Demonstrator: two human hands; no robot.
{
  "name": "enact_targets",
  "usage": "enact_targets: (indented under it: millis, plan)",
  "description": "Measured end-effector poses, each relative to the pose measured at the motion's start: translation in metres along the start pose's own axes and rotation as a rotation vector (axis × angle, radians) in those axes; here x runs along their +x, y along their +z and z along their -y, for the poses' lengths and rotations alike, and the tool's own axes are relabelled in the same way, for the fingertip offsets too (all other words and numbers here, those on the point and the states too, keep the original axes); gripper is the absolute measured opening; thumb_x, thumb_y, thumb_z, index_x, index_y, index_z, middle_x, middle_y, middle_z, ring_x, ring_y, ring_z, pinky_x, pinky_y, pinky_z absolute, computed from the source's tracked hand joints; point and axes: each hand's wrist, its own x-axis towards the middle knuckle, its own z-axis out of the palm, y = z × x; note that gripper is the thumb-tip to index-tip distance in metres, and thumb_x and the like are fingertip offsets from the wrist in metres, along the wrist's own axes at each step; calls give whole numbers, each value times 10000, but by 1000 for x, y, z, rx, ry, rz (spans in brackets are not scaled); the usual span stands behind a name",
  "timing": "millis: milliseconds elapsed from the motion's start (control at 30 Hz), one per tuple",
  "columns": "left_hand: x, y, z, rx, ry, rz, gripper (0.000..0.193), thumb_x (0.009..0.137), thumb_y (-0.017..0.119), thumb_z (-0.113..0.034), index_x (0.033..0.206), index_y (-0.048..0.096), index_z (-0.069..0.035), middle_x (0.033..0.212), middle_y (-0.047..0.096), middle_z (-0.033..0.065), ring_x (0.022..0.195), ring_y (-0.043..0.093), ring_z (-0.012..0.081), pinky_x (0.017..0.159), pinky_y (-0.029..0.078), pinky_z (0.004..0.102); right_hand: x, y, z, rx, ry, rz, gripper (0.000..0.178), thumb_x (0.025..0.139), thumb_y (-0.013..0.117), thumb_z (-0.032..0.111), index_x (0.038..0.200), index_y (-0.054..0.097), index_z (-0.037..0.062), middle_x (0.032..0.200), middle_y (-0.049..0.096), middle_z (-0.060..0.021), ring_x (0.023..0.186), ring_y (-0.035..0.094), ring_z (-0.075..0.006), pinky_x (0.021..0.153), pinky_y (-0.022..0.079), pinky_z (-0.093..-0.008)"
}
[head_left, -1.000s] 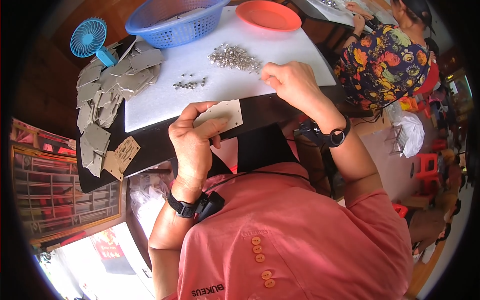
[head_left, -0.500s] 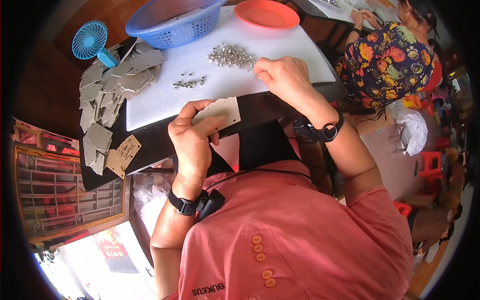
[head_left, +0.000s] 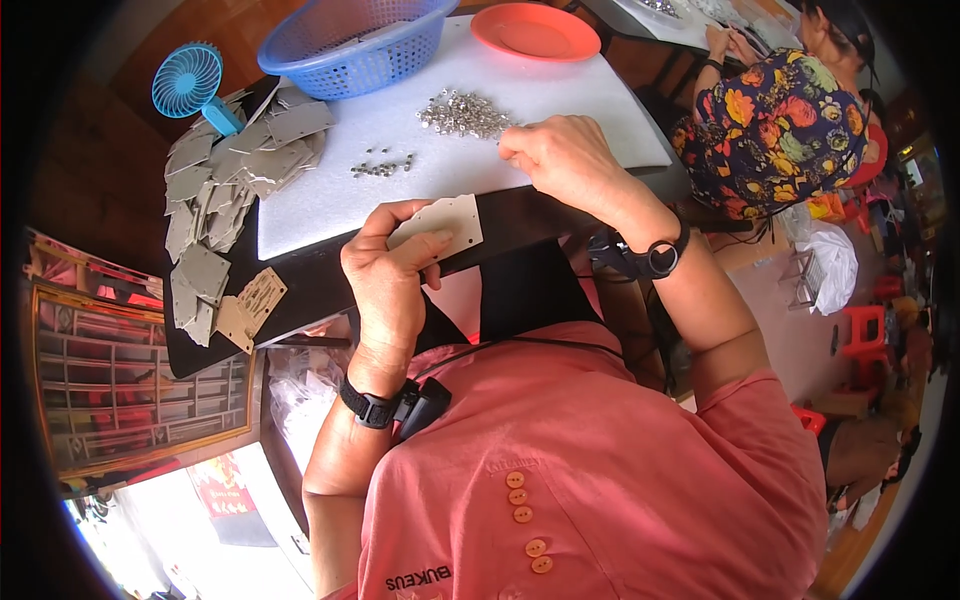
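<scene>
My left hand (head_left: 385,268) grips a pale grey card (head_left: 458,222) with a wavy edge and small holes near its corners, held just off the near edge of the table. At the right edge of a heap of small silvery metal pieces (head_left: 462,113), my right hand (head_left: 565,155) has its fingertips pinched together against the white mat (head_left: 330,210). Whatever lies between those fingertips is too hidden to name. A smaller scatter of dark metal pieces (head_left: 380,168) lies on the mat, left of the heap.
Many grey cards (head_left: 205,190) are piled along the table's left side, with a blue handheld fan (head_left: 188,85) on them. A blue basket (head_left: 360,65) and an orange-red plate (head_left: 535,32) stand at the back. Another person in a floral top (head_left: 775,125) sits to the right.
My right hand has shifted slightly left and down, and its fingers have closed more tightly. The left hand keeps the card in nearly the same place.
</scene>
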Motion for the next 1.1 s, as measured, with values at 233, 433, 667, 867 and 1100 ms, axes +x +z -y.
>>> enact_targets:
  millis: [233,433,667,867,1100]
  plan:
    - [1,-1,-1,26,8,8,213,778,680,74,989,684,47,776,675,77,488,511,75,429,379,218,1,2,8,4,137,35,89,850,655,128,908,720,109,801,720,-112,775,684,-337,685,499,-470]
    - [3,0,-5,-22,-39,0,223,773,683,69,996,680,54,782,679,89,504,527,88,437,386,223,0,0,11,-68,86,53,85,842,635,106,890,704,98,796,719,-115,775,685,-344,688,502,-473]
    - [2,1,-6,-41,-50,-5,222,775,681,65,997,678,52,797,686,102,521,545,96,436,392,225,10,-9,6,-25,112,222,107,836,619,103,925,671,76,838,710,-127,834,676,-350,724,497,-465]
    - [1,2,-6,-33,-44,-5,220,774,684,64,994,677,52,791,686,102,505,538,95,434,391,224,11,-15,4,105,151,230,102,844,624,115,924,652,57,819,700,-111,813,669,-336,731,496,-442]
    - [2,0,-7,-2,-73,9,269,770,691,67,1035,653,37,856,682,109,582,587,134,446,418,241,-6,-7,46,628,-69,-131,89,863,679,31,910,603,40,627,567,-48,547,512,-128,545,426,-286]
